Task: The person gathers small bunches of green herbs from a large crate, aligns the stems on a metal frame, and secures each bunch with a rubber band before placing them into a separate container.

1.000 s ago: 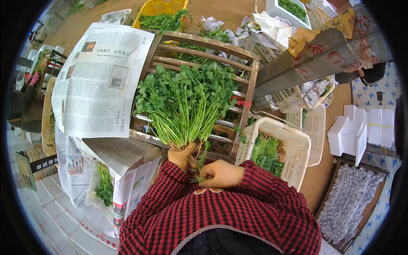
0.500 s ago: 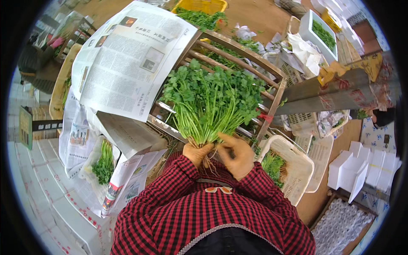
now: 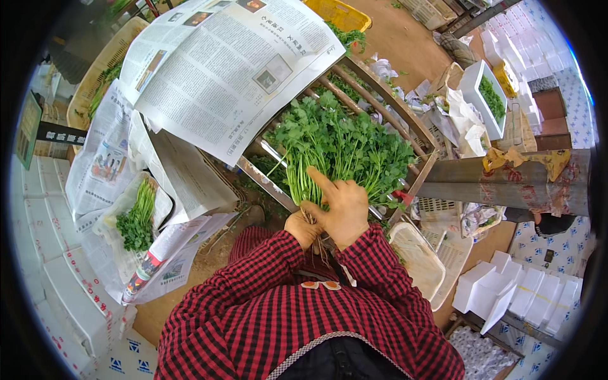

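Two bare hands meet at the root end of one bunch of greens [image 3: 351,139], whose leaves fan out over a slatted rack [image 3: 399,107] in front of the person; whether they rest on the slats or hang just above them cannot be told. The left hand [image 3: 305,229] has its fingers closed around the base of the stems, with thin pale roots [image 3: 324,250] trailing below. The right hand [image 3: 345,206] lies over the lower stems, index finger stretched out along them and thumb close to the left hand; the other fingers are bent, and whether they pinch anything is hidden.

Handling the bunch well would seem to call for a firm but gentle left grip low on the stems, leaving the right fingers free to work among them without bruising or snapping any. Keeping the stem ends level looks sensible too.

On the left, a white tray [image 3: 163,208] among newspaper sheets [image 3: 209,82] holds a smaller green bundle [image 3: 136,218], stems pointing away from the person. Beyond it, a long tan basket [image 3: 79,111] has more greens inside. A yellow crate [image 3: 345,14] stands past the rack with leaves at its near edge, and a white foam box [image 3: 474,104] at upper right contains chopped-looking greenery. Beside the right sleeve sits a cream basket [image 3: 421,259]; its contents are mostly out of sight.
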`<state>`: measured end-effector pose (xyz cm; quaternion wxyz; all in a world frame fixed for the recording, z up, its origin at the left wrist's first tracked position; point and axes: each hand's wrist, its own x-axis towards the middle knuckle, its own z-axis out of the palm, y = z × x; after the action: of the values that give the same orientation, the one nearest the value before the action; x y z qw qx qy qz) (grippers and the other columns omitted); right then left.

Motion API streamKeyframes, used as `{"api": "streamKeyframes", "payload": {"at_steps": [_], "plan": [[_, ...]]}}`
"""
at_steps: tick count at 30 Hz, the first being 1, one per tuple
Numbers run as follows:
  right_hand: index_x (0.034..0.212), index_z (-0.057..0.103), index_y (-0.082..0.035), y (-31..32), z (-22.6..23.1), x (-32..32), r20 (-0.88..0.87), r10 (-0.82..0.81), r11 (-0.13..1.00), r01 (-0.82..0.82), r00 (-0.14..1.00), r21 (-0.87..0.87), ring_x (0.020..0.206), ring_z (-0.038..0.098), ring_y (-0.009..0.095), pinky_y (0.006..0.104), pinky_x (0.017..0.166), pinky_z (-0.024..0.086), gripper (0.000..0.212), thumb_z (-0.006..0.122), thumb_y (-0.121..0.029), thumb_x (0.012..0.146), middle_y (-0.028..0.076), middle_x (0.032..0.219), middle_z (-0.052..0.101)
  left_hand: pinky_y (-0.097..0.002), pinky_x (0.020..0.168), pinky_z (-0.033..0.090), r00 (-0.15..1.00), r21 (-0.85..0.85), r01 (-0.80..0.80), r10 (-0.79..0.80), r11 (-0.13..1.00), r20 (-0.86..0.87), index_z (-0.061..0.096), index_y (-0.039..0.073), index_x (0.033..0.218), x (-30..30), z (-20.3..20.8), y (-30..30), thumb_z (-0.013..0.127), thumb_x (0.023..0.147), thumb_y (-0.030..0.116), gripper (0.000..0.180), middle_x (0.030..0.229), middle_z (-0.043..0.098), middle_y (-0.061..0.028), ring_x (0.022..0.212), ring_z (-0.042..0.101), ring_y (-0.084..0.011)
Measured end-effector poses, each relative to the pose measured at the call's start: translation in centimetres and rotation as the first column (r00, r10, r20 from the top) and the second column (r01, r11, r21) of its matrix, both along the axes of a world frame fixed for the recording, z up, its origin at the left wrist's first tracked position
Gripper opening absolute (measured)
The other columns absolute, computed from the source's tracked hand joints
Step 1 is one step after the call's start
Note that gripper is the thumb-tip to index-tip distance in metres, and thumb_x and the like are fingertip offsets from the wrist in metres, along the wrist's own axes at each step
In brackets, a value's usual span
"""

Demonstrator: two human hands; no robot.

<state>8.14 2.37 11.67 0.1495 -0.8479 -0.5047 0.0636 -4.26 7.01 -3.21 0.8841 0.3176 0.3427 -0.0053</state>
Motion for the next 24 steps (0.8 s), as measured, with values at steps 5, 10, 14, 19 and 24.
{"api": "streamKeyframes", "payload": {"at_steps": [5, 10, 14, 19, 24], "plan": [[0.085, 0.075, -0.011, -0.1, -2.1, -0.6, -0.039, 0.029, 1.0, -0.029, 0.999, -0.005, 0.075, 0.066, 0.031, 0.0463, 0.071, 0.051, 0.011, 0.073, -0.021, 0.084, 0.009, 0.079, 0.071, -0.036, 0.096, 0.054, 0.959, 0.293, 0.283, -0.268, 0.913, -0.093, 0.057, -0.003, 0.129, 0.4, 1.6, 0.8, 0.065, 0.096, 0.002, 0.034, 0.121, 0.068, -0.012, 0.108, 0.065, -0.0233], [0.098, 0.07, -0.007, -4.9, 2.6, -0.2, -0.879, -0.121, 0.991, 0.112, 0.46, -0.077, 0.071, 0.069, 0.022, 0.0335, 0.066, 0.055, 0.012, 0.059, -0.01, 0.095, 0.006, 0.076, 0.07, -0.0352, 0.096, 0.054, 0.986, 0.057, 0.141, -0.135, 0.988, -0.099, 0.062, 0.0, 0.13, -0.2, 3.8, 1.8, 0.067, 0.097, 0.007, 0.035, 0.122, 0.07, -0.0108, 0.107, 0.067, -0.0215], [0.147, 0.05, -0.005, -3.2, 7.0, 4.5, -0.84, -0.004, 0.584, 0.683, 0.542, 0.438, 0.107, 0.066, 0.022, 0.034, 0.092, 0.054, 0.063, 0.068, -0.002, 0.087, 0.014, 0.119, 0.068, -0.0325, 0.087, 0.056, 0.969, 0.305, 0.245, -0.228, 0.92, -0.092, 0.068, -0.002, 0.122, -0.3, 4.4, 1.1, 0.078, 0.089, 0.011, 0.037, 0.114, 0.075, -0.0096, 0.096, 0.07, -0.0168], [0.144, 0.056, -0.012, -3.0, 3.1, 0.4, -0.182, 0.042, 0.999, -0.038, 0.982, 0.027, 0.092, 0.069, 0.03, 0.0421, 0.086, 0.054, 0.065, 0.079, -0.021, 0.084, 0.013, 0.097, 0.072, -0.0328, 0.092, 0.055, 0.949, 0.298, 0.313, -0.289, 0.902, -0.124, 0.061, -0.002, 0.13, 0.3, 6.0, 2.1, 0.077, 0.092, 0.015, 0.045, 0.117, 0.072, -0.0104, 0.102, 0.068, -0.0188], [0.101, 0.073, -0.012, 1.6, -2.6, -0.9, -0.031, 0.061, 0.991, -0.064, 0.998, -0.121, 0.068, 0.069, 0.03, 0.0448, 0.067, 0.054, 0.019, 0.07, -0.026, 0.089, 0.009, 0.073, 0.07, -0.0369, 0.099, 0.054, 0.979, -0.336, 0.042, 0.028, 0.941, 0.201, 0.055, -0.004, 0.135, -0.8, -4.4, 0.1, 0.066, 0.098, 0.008, 0.04, 0.125, 0.067, -0.0142, 0.111, 0.065, -0.0245]]}}
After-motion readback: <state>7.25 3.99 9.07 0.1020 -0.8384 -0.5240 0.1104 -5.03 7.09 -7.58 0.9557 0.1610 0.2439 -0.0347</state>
